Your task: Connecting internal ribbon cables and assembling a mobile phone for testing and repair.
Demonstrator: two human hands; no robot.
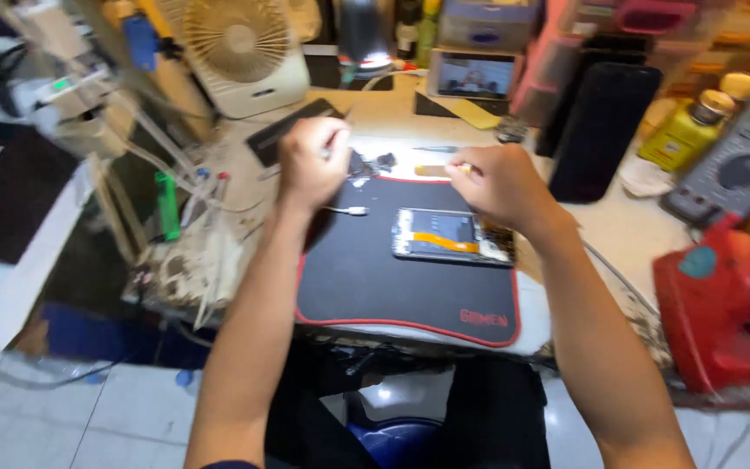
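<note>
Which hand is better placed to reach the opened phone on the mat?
Right, probably. The right hand hovers just above the opened phone, nearly over its top edge. The left hand sits farther off, at the black mat's far corner.

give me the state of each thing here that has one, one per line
opened phone: back cover off, lying flat on the black mat, orange strip showing
left hand: closed on a thin tool
right hand: closed, what it pinches is too blurred to tell
small screen: lit, propped up
fan: upright, spinning or not unclear
yellow bottle: capped
</note>
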